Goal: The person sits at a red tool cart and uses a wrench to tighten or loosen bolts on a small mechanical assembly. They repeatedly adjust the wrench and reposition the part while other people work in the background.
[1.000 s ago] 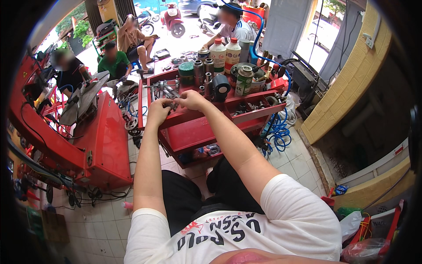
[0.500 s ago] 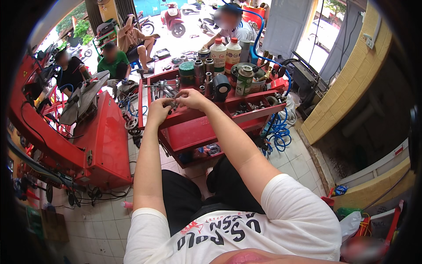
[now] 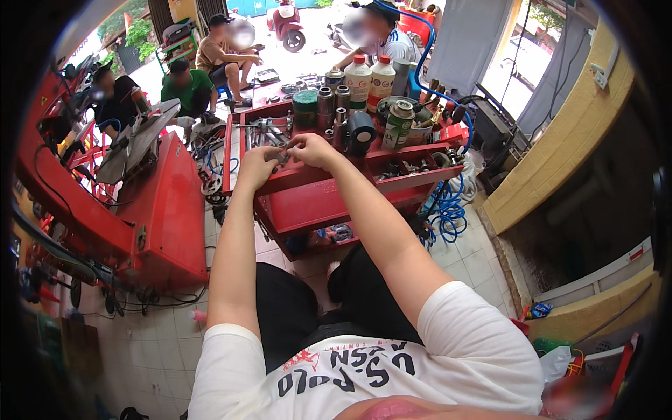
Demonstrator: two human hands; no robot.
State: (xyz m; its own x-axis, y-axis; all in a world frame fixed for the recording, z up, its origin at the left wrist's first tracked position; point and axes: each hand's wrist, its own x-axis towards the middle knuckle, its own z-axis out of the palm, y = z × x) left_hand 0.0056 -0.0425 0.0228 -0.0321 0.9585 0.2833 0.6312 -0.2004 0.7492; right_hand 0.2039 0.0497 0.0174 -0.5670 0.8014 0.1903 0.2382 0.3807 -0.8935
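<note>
Over the front edge of a red tool cart (image 3: 301,208), my left hand (image 3: 258,168) and my right hand (image 3: 312,152) face each other with fingers closed. A small dark metal part (image 3: 283,158) shows between the fingertips, too small to name. Just beyond my hands, several wrenches (image 3: 266,131) lie in the cart's top tray. Right of them stand a green-lidded tub (image 3: 305,107), upright metal sockets (image 3: 325,107) and a dark round-faced object (image 3: 361,131). A green and white spray can (image 3: 398,124) is farther right.
Two white bottles with red caps (image 3: 358,82) stand at the cart's back. A blue hose (image 3: 445,218) coils beside its right end. Left is a red machine (image 3: 168,217). Several people sit beyond the cart, one in a green shirt (image 3: 187,93). A yellow wall (image 3: 560,140) rises right.
My hands stay close together over the tray, the fingers slightly shifted around the small part. The view has tilted a little. The seated person at the back has lowered a raised arm.
</note>
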